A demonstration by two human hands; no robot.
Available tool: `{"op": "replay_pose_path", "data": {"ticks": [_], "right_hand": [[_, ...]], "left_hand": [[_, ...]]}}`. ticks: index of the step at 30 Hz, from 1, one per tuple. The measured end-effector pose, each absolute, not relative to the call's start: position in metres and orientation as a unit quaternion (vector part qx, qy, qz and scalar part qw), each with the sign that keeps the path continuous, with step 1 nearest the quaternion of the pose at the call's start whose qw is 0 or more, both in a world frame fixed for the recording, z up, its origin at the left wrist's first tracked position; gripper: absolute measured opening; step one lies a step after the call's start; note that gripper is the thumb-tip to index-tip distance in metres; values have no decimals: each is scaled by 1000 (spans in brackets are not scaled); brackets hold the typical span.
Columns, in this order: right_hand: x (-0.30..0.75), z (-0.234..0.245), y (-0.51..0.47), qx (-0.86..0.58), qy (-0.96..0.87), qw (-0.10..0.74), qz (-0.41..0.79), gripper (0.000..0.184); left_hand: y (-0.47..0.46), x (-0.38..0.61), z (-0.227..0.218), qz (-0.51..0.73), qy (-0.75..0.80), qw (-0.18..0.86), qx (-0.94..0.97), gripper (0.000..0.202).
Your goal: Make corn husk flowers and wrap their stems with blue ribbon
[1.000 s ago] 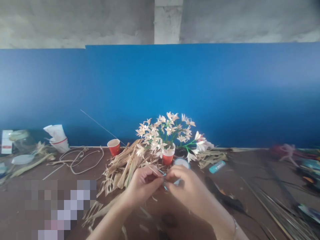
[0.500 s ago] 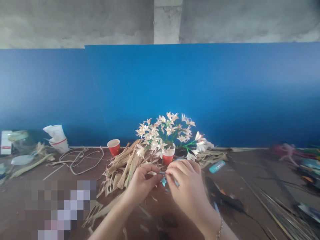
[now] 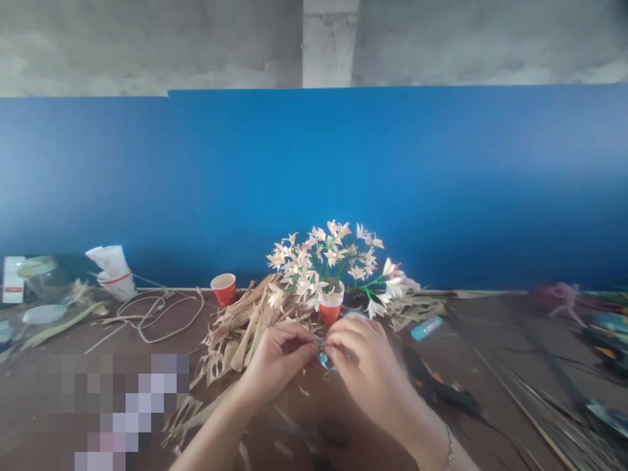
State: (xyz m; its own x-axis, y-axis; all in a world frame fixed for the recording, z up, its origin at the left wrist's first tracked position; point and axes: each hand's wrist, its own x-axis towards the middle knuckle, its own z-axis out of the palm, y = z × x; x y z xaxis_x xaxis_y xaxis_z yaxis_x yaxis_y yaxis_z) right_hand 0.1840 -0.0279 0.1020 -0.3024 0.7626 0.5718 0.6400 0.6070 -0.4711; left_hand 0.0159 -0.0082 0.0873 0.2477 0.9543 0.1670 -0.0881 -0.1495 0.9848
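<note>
right wrist [image 3: 432, 432] swung outward; a blue piece [image 3: 323, 359] lies between the hands [image 3: 366, 360], both pinching it.

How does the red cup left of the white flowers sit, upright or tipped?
Upright: the red cup rests base down on the table, its pale rim uppermost.

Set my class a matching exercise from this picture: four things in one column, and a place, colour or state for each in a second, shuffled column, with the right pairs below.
Things
1. light-blue piece
2. bracelet
3. pile of dried strips
4. flowers

Descriptions
A. pale, on green stems
B. around the right wrist
C. brownish, lying beside a red cup
D. pinched at the fingertips of the left hand and right hand

Right pairs: 1-D, 2-B, 3-C, 4-A
</note>
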Motion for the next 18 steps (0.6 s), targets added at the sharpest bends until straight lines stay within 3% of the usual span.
{"op": "replay_pose_path", "data": {"ticks": [8, 18], "right_hand": [[187, 107, -28, -465, -785, 347, 217, 23], [198, 111, -23, -459, -705, 256, 476, 17]], "left_hand": [[-12, 18, 93, 463, 375, 543, 591, 11], [-13, 14, 85, 434, 328, 585, 602, 14]]}}
